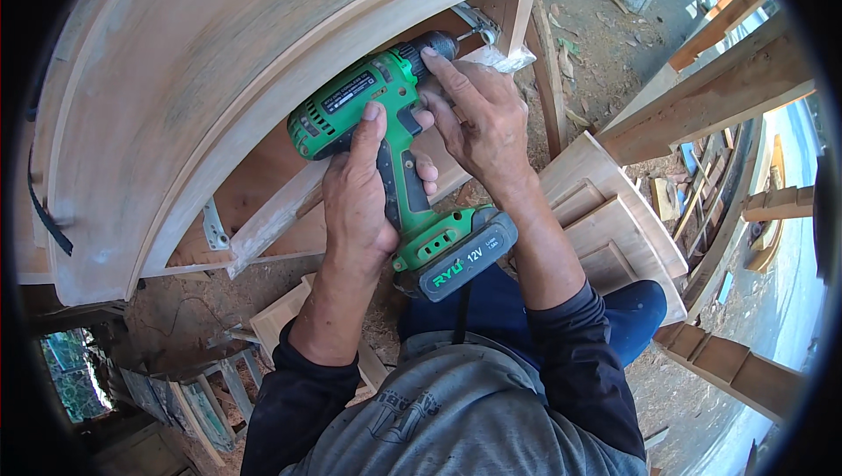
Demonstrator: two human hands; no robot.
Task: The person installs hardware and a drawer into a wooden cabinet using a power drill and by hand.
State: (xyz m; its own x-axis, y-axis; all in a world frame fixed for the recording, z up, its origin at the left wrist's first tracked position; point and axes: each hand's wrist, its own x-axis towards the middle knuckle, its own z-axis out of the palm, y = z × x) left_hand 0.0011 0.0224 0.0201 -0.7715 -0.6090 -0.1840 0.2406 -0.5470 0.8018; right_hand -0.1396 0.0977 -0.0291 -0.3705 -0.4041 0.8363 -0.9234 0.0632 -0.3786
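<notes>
A green and black cordless drill [346,108] lies across the middle of the view, its dark battery [467,257] toward me. My left hand [358,200] is wrapped round its handle, the thumb up along the body. My right hand [491,125] supports the front from the right; its index finger rests on the black chuck [436,45] and the other fingers curl near the trigger. From the chuck a thin bit [468,35] points right at a metal fitting [481,24] in the corner of a curved wooden cabinet [263,11]. The bit's exact contact point is too small to tell.
Another metal fitting [214,224] sits at the cabinet's left opening. Panelled wooden pieces [605,235] lean by my right arm. Turned wooden posts [737,366] and a thick beam [702,90] stand at right. Sawdust and offcuts litter the ground; wooden frames lie at lower left.
</notes>
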